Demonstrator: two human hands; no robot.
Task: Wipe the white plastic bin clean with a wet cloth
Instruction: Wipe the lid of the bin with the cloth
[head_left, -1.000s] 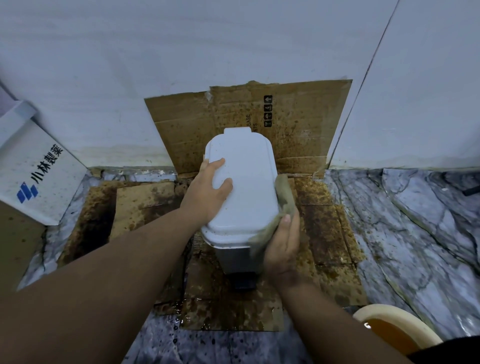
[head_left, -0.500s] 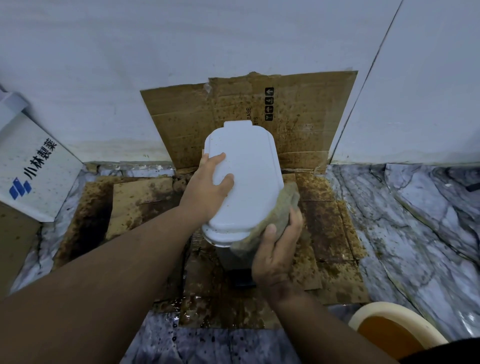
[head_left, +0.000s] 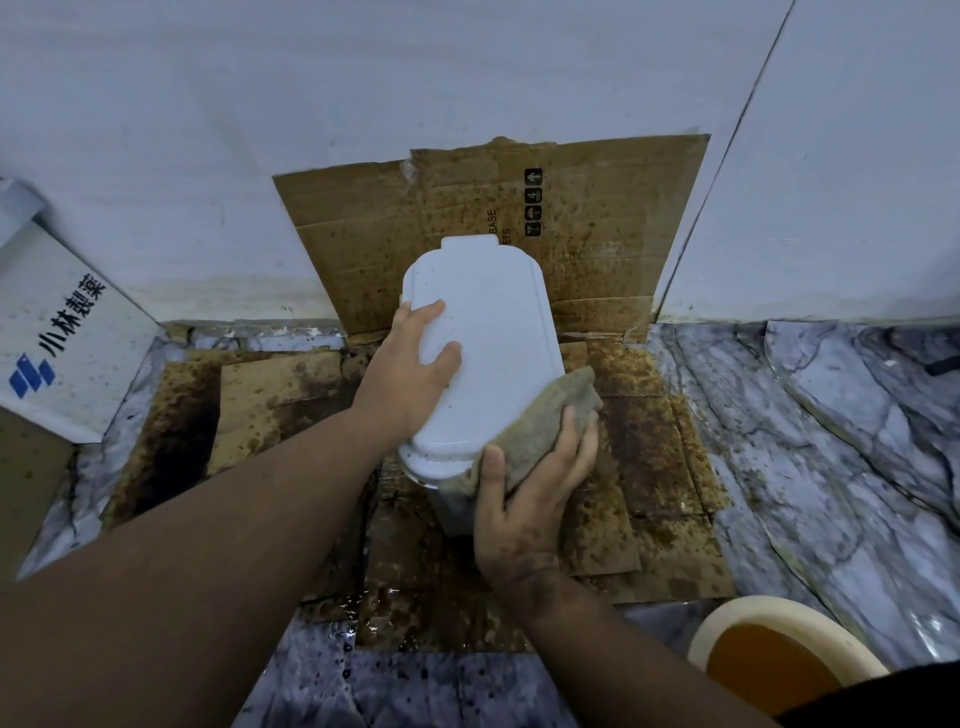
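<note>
Left hand (head_left: 415, 371) is planted flat on the lid of the white plastic bin (head_left: 483, 353), fingers spread across its left half, thumb side wrapped over the edge. That looks like a bracing grip, there to stop the light bin skating about under the wiping pressure. Right hand (head_left: 530, 493) has the wet cloth (head_left: 540, 426) bunched in a closed grip, thumb on the near side and fingers curled over the top, and it presses that grey-brown wad against the lid's near right rim and the corner below it. So the bin sits between the two hands, one pinning, one scrubbing. It stands on stained cardboard (head_left: 649, 467) laid over the marble floor (head_left: 831, 441), with another sheet propped against the wall behind, likely to catch splashes. A basin of brownish water (head_left: 769, 670) waits near the right forearm, handy for rinsing.
</note>
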